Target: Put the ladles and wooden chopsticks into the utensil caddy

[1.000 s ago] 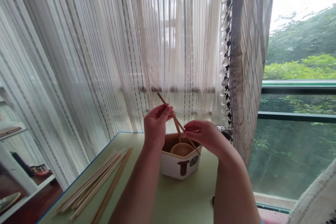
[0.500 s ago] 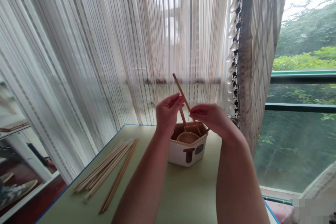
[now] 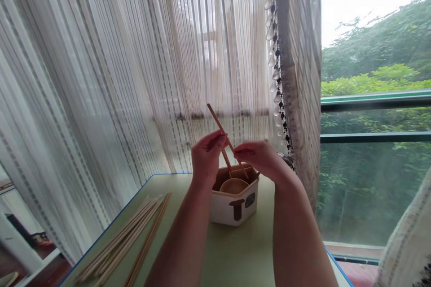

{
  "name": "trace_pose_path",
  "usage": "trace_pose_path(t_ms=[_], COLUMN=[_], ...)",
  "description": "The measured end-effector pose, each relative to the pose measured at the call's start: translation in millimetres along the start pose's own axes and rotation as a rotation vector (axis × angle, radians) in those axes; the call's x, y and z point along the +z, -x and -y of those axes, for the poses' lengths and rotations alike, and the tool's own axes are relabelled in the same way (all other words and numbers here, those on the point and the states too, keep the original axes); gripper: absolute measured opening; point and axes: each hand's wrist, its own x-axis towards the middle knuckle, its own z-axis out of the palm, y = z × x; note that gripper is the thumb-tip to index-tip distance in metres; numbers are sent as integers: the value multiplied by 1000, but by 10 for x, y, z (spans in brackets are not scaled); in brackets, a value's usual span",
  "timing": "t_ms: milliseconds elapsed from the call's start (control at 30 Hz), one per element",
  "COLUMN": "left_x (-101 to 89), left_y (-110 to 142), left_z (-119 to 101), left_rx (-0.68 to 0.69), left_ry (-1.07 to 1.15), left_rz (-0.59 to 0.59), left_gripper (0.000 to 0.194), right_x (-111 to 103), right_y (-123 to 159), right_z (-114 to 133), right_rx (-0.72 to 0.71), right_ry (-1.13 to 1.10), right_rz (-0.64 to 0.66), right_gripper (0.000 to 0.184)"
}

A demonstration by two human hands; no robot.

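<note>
My left hand (image 3: 206, 157) and my right hand (image 3: 261, 159) are both pinched on a brown wooden chopstick (image 3: 218, 125) that slants up to the left, its lower end over a white holder box (image 3: 234, 204) with a brown rim. A second stick stands in the box between my hands. A round wooden cup (image 3: 233, 185) sits inside the box. The box stands on a pale green table (image 3: 235, 255) with a blue edge.
Several loose wooden chopsticks (image 3: 129, 242) lie in a row on the table's left side. A sheer striped curtain (image 3: 134, 67) hangs behind, with a beaded trim (image 3: 276, 76). A window with green rails (image 3: 373, 98) is at the right. A white shelf (image 3: 20, 255) stands at lower left.
The view has swung about while my hands stayed over the box. The chopstick has risen a little compared with one second ago, still pinched by both hands.
</note>
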Motion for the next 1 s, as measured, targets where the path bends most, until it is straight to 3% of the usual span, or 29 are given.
trace_pose_path(t_ms=[467, 700, 1000], left_x=[-40, -25, -112], left_y=[-52, -36, -84], left_z=[114, 177, 231], left_rx=[46, 123, 78], left_ry=[-65, -135, -270], left_rz=[-38, -22, -59], left_gripper=[32, 22, 27], right_x=[119, 147, 248], right_y=[-139, -193, -250], right_z=[-64, -170, -295], right_rx=[-48, -100, -80], right_ry=[28, 48, 155], right_rz=[-75, -38, -26], right_gripper=[15, 13, 12])
